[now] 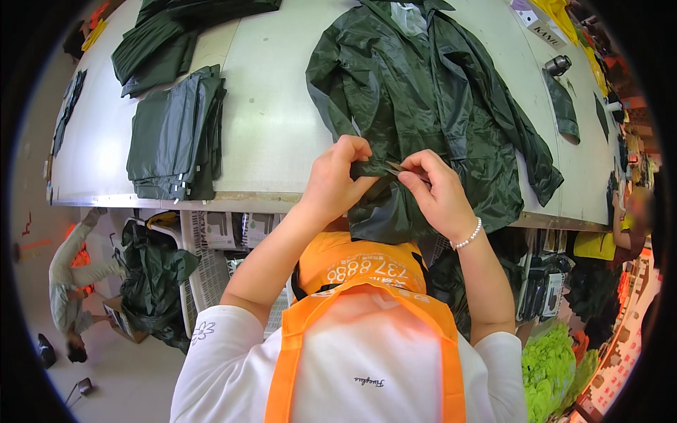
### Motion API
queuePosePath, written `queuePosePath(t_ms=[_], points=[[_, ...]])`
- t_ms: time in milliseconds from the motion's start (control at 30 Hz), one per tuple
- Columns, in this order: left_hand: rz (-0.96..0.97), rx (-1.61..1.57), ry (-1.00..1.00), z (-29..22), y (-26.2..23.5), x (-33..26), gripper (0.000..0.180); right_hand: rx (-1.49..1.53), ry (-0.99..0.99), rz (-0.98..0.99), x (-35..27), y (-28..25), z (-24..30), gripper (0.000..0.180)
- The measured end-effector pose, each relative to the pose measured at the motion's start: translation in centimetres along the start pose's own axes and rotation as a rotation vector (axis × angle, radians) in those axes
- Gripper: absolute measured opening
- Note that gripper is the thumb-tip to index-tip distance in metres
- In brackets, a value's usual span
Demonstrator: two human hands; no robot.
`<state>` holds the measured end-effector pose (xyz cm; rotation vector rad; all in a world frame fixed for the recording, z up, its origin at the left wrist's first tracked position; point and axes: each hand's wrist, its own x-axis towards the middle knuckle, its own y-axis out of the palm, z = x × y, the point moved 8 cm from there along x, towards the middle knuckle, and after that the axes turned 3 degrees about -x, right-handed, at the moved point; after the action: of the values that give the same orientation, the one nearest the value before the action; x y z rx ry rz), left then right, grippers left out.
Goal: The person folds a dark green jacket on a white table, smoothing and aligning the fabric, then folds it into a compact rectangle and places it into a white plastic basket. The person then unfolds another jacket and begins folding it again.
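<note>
A dark green, shiny rain jacket [405, 88] lies spread on the white table [264, 99], its lower part hanging over the front edge toward me. My left hand [333, 176] is closed, pinching a piece of the jacket near the hem between thumb and fingers. Just to its right, my right hand [438, 192] is closed around a small pair of metal thread snips [395, 168]. The blades point left at the pinched cloth, close to my left fingertips. My right palm hides the rest of the snips.
Folded dark green garments [173, 137] sit left, with a second pile [159, 53] behind. A dark cylindrical object [558, 65] and white box [541, 25] lie far right. White crates [206, 264] stand under the table. Another person [67, 282] bends at left. Lime-green cloth [550, 363] heaps lower right.
</note>
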<state>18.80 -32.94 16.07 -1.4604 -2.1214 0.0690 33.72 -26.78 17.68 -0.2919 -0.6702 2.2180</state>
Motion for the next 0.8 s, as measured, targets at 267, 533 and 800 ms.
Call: queuePosePath(t_ms=[267,533,800], points=[[0.02,0.016,0.032,-0.3,0.0,0.0,0.044,-0.048,-0.067,0.028,1.1,0.5,1.2,0.015],[-0.082,-0.051,-0.093,0.3,-1.2,0.2,0.044,0.32,0.102,-0.095,1.6,-0.2,-2.1,0.016],[-0.057,-0.006,-0.024,-0.4,-1.5,0.6,0.025,0.521,0.045,0.011,2.2,1.4,-2.0,0.019]])
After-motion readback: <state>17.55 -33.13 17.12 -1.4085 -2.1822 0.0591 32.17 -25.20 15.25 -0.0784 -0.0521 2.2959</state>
